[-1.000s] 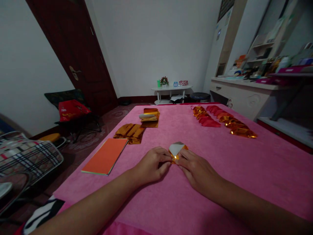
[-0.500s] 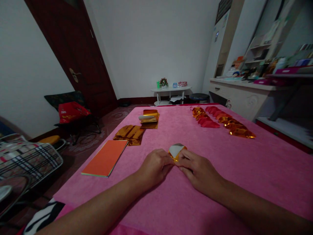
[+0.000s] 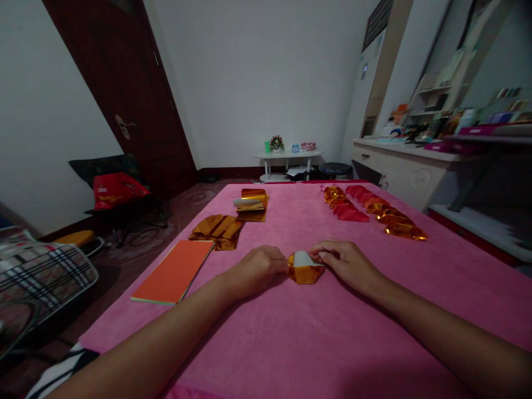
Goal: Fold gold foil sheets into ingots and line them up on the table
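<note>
- Gold paper [image 3: 305, 270] lies on the tabletop [image 3: 332, 332], front-middle between both hands, with its white underside showing at the top.
- Left hand [image 3: 257, 269] is curled and pinches its left edge; right hand [image 3: 347, 263] pinches the upper right corner.
- Risk: the foil looks slick — a loose pinch could let it slide and skew the crease.
- Risk: pulling hard from both sides may tear or wrinkle it.

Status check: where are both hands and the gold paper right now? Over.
Left hand pinching folded gold paper at its left edge. Right hand pinching its top right corner. Paper resting on pink cloth, nothing crowding it.
</note>
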Demonstrator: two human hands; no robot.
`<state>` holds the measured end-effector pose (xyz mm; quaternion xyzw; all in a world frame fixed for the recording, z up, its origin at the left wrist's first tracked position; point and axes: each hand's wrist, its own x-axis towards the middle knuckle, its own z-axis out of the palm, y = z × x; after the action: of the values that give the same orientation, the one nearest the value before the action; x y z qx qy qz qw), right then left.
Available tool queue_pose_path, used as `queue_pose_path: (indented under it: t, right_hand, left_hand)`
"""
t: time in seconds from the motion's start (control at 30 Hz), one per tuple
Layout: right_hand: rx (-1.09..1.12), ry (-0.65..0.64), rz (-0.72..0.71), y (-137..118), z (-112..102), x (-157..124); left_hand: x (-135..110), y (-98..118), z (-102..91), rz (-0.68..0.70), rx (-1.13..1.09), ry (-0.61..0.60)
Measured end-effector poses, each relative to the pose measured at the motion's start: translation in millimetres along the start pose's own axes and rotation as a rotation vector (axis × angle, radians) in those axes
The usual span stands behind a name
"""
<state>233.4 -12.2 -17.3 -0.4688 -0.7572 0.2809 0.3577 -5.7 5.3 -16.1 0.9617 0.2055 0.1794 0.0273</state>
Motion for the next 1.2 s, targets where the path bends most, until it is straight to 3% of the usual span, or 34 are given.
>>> queue_pose_path:
  t: [0.23, 0.4, 0.6, 0.73, 0.83, 0.97, 1.2]
  right_hand:
    - [0.094, -0.138, 0.004, -2, -7, -10]
    - [0.080, -0.247, 0.000, -2, -16, -7]
    - [0.043, -0.140, 0.057, 7, -4, 0]
    - [-0.109, -0.063, -0.074, 6, 2, -3]
    - [-0.144, -0.138, -0.181, 2, -4, -7]
    - [-0.135, -0.260, -0.223, -4, -14, -10]
    - [-0.262, -0.223, -0.294, -2, -12, -13]
  left_hand:
    - [-2, 20, -9.5, -0.041, 0.097, -0.046]
    - [-3, 22, -8.2, -0.059, 0.078, -0.020]
    - [-3, 20, -3.7, -0.074, 0.081, -0.029]
    - [-1, 22, -4.2, -0.096, 0.094, -0.034]
    - [1, 25, -6.2, -0.110, 0.095, -0.048]
    - [3, 26, -6.4, -0.127, 0.090, -0.044]
    - [0, 20, 5.5, -0.147, -0.029, 0.062]
